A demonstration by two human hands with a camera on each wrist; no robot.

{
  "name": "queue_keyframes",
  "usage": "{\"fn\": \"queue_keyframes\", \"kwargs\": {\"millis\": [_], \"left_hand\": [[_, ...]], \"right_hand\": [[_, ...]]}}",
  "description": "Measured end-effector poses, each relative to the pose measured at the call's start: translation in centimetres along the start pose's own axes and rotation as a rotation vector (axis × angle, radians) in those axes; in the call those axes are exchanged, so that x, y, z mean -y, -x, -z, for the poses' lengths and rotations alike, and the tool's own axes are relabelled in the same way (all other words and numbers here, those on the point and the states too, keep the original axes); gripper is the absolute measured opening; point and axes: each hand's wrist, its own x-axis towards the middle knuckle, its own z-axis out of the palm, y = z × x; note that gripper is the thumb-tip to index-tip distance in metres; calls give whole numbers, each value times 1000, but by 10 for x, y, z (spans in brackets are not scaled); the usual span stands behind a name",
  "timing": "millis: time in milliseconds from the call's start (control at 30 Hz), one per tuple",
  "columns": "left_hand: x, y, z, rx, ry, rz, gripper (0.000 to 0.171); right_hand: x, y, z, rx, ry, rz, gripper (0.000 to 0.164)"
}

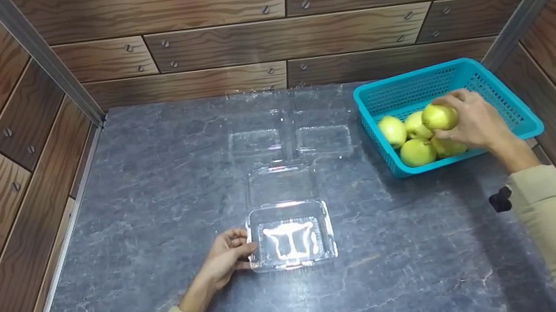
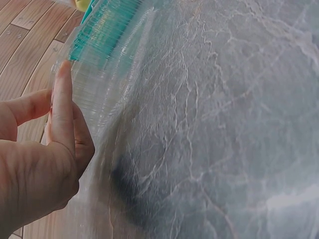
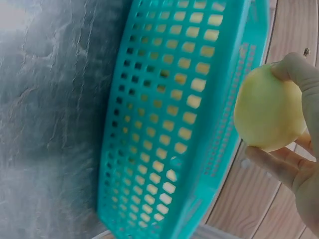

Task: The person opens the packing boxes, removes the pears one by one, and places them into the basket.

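Note:
My left hand (image 1: pixel 227 258) pinches the left rim of a clear plastic clamshell container (image 1: pixel 329 227), thumb at the inner side and fingers outside. Its lid (image 1: pixel 282 183) lies opened away from me. In the left wrist view, fingers (image 2: pixel 62 107) stand against the see-through wall. Over the turquoise basket (image 1: pixel 411 76), my right hand (image 1: pixel 477 120) grips a yellow-green pear (image 1: pixel 439 117) between thumb and fingers. The right wrist view has this pear (image 3: pixel 269 109) above the basket rim (image 3: pixel 214 109). Several more pears (image 1: pixel 417 151) lie in the basket's left part.
Behind the clamshell, two more clear containers (image 1: pixel 254 143) (image 1: pixel 323 138) stand side by side, hard to make out against the grey marbled tabletop (image 1: pixel 153 195). Wood-patterned panels (image 1: pixel 219 44) enclose the back and both sides, with metal posts (image 1: pixel 46 58) at the corners.

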Motion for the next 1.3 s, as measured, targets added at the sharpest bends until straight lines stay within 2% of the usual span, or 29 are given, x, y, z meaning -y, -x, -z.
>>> {"fn": "queue_keyframes", "kwargs": {"millis": [400,833,1300], "left_hand": [[2,-2,1,1,2,-3,24],[-1,-1,1,6,13,-1,24],[-2,2,2,13,11,-9,24]], "right_hand": [[-33,-5,-13,57,-40,-151,67],[-48,-20,-18,118,-68,-236,71],[-57,-20,-26,150,-20,-281,70]]}}
